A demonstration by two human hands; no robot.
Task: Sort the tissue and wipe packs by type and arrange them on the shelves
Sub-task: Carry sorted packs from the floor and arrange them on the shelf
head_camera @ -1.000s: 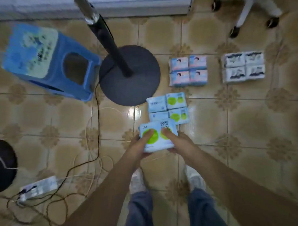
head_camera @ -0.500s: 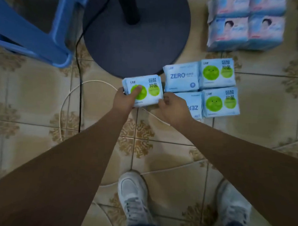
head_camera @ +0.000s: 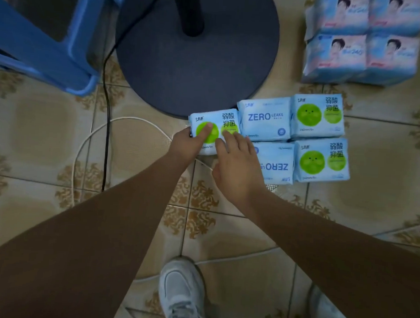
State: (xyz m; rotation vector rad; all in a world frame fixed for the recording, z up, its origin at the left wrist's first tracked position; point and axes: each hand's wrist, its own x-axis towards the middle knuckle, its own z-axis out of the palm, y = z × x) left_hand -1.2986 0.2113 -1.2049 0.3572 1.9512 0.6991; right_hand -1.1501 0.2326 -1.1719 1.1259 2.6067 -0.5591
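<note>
Near the middle of the frame a light-blue pack (head_camera: 214, 130) with green circles lies flat on the tiled floor (head_camera: 369, 212), its upper edge at the rim of a round black stand base (head_camera: 195, 63) that fills the upper centre. The left hand (head_camera: 188, 146) holds the pack's left end, thumb laid across the green circle and the other fingers curled around the edge. The right hand (head_camera: 237, 167) lies just right of it with fingers fairly straight and a little spread, the fingertips (head_camera: 228, 137) resting on the pack's lower right part. Touching the pack on its right is a block of four packs of the same colour in two rows: a ZERO pack (head_camera: 265, 118) and a green-dot pack (head_camera: 317, 115) above, an upside-down ZERO pack (head_camera: 275, 163), partly covered by the right hand, and another green-dot pack (head_camera: 322, 160) below. In the upper right corner sits a separate group of pink-and-blue packs (head_camera: 363, 43), set apart from the block. A blue plastic stool (head_camera: 48, 43) takes the upper left, beside the base. A black cable (head_camera: 107, 107) runs down the floor from the base, and a white cable (head_camera: 86, 140) loops left of the hands. At the bottom edge two light sneakers (head_camera: 183, 291) show between the forearms.
</note>
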